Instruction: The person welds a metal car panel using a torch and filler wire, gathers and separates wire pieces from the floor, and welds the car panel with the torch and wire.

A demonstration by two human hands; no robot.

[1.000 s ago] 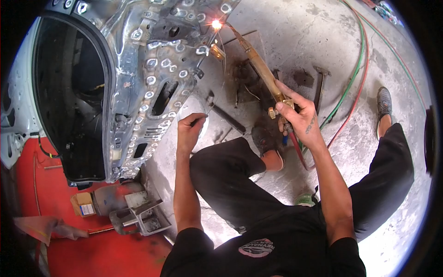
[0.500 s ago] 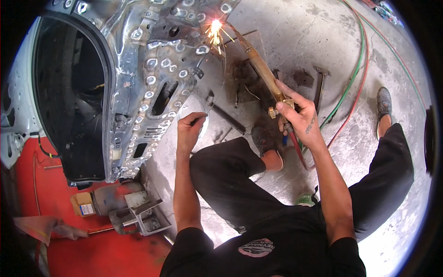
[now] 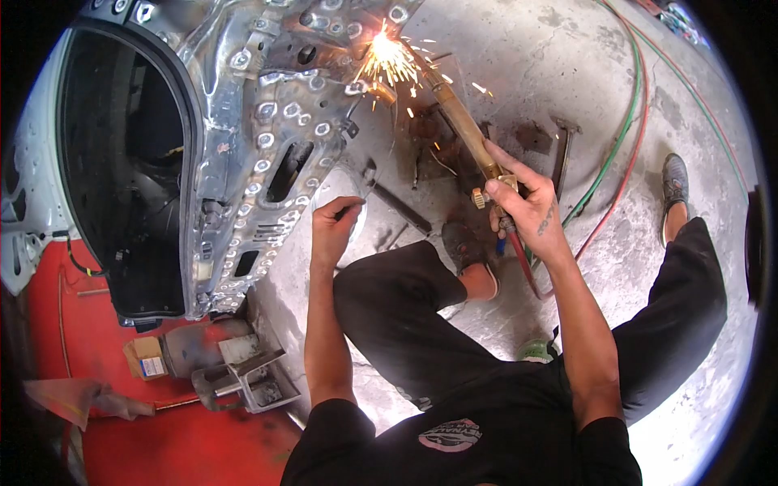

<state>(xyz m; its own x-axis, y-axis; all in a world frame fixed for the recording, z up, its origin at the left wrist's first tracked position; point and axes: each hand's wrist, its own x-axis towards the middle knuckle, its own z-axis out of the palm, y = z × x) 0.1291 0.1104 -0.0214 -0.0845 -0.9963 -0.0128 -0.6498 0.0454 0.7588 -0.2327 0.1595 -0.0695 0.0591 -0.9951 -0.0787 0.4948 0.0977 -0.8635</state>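
My right hand (image 3: 525, 202) is wrapped round the valve end of a brass torch (image 3: 462, 113), which points up and left. At its tip a bright glow throws sparks (image 3: 387, 58) beside the edge of a bare metal car body panel (image 3: 275, 121) with many round weld marks. My left hand (image 3: 334, 227) is raised to the right of the panel with fingers pinched on a thin rod (image 3: 378, 172), which runs faintly up toward the glow. Red hose (image 3: 523, 263) trails from the torch handle.
On the concrete floor (image 3: 583, 40) lie a hammer (image 3: 562, 150), a dark bar (image 3: 401, 208) and green and red hoses (image 3: 620, 138). A metal bracket (image 3: 251, 381) and a cylinder (image 3: 194, 344) are at lower left, near a red surface (image 3: 186, 445).
The sparks have spread wider, with several flying right past the torch. An orange glowing spot shows below the tip. Both hands have hardly moved.
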